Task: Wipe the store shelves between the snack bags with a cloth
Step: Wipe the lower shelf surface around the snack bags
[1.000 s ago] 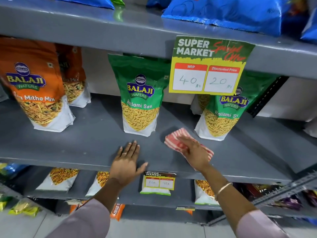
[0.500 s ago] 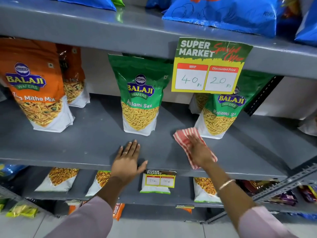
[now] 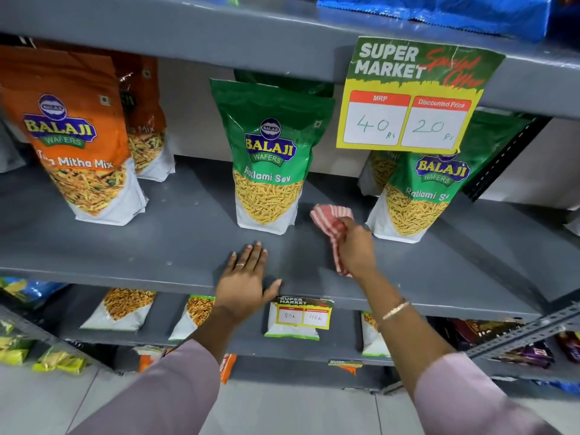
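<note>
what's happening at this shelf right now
A person is wiping a grey metal shelf in a store. The right hand has its grip on a red-and-white striped cloth, pressed to the shelf in the gap between two green Ratlami Sev snack bags. The left hand lies flat and open on the shelf's front edge, holding nothing. Orange Mitha Mix bags stand further left.

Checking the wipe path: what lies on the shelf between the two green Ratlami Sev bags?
In the head view, only the striped cloth under the right hand, between the middle bag and right bag.
</note>
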Tool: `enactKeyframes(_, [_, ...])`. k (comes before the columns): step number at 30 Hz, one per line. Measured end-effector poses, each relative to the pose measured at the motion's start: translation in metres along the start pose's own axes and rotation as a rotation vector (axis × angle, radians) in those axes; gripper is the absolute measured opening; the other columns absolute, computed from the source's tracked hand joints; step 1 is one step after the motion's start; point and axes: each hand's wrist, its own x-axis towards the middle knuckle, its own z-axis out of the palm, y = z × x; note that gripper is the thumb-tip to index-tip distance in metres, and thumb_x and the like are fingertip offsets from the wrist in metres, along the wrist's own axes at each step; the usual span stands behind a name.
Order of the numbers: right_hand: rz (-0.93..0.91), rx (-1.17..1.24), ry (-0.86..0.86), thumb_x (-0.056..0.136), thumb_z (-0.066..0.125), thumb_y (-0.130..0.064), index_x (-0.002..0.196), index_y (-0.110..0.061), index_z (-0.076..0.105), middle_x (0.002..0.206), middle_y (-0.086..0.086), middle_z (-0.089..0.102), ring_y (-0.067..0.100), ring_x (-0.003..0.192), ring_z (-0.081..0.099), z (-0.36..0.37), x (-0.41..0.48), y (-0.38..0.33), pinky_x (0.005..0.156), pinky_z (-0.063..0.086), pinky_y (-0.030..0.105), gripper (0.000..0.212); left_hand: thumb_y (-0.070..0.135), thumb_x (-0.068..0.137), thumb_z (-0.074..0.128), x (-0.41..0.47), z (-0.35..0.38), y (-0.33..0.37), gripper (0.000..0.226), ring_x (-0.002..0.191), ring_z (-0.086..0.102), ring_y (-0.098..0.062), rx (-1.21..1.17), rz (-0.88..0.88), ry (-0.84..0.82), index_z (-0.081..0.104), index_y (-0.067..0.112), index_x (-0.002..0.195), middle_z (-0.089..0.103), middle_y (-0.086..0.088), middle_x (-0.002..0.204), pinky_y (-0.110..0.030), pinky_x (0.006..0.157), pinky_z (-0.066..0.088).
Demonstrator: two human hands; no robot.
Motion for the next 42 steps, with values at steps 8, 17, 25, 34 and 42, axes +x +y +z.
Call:
enactKeyframes(8, [-0.225,-0.477,-0.252,0.097,0.037,-0.008,0.149,-0.025,0.015,0.157,0.004,0.025,0.026,0.136,0.039,0.039,-0.037,-0.003,0.102,0.043,0.035,0.059,0.056,0.09,0.022,-0.001,-0.003,-0.002,0.075,0.114,0.058,-0.03,-0.044,0.03,-0.091,0.063,0.0,0.117,0.059,-0.017,0.127,-0.041,0.101,0.022])
enactKeyframes(17, [0.03,-0.426,-0.174,0.095,0.038,-0.003,0.132,-0.012,0.044,0.13,0.017,0.056,0.036,0.118,0.055,0.017,-0.033,-0.021,0.095,0.047,0.044,0.039,0.066,0.091,0.002,-0.002,-0.005,-0.002,0.092,0.117,0.055,-0.03,-0.055,0.012,-0.122,0.061,0.001,0.12,0.057,-0.016,0.129,-0.041,0.102,0.022])
enactKeyframes(25, [-0.263,-0.497,-0.294,0.102,0.025,-0.036,0.149,-0.028,0.008,0.161,-0.004,0.004,0.022,0.148,-0.003,0.043,-0.012,0.005,0.121,0.005,0.046,0.051,0.065,0.091,0.003,-0.002,-0.005,-0.003,0.093,0.114,0.057,-0.033,-0.056,0.024,-0.117,0.062,-0.002,0.118,0.058,-0.018,0.127,-0.041,0.1,0.023])
enactKeyframes(34, [0.157,-0.24,0.076,0.093,0.037,0.001,0.138,-0.025,0.042,0.146,0.01,0.044,0.032,0.129,0.047,-0.004,-0.027,0.074,0.105,0.039,0.039,0.053,0.063,0.092,0.002,-0.01,0.001,-0.003,0.093,0.114,0.057,-0.034,-0.05,0.031,-0.137,0.063,-0.002,0.116,0.058,-0.019,0.126,-0.042,0.101,0.022])
enactKeyframes(42, [-0.033,-0.406,-0.098,0.101,0.028,-0.029,0.149,-0.014,0.012,0.16,0.009,0.01,0.028,0.147,0.008,0.017,-0.043,0.034,0.119,0.012,0.047,0.052,0.064,0.091,0.002,0.009,0.0,0.035,0.094,0.112,0.057,-0.038,-0.035,0.096,-0.086,0.062,-0.005,0.115,0.058,-0.023,0.125,-0.046,0.1,0.024])
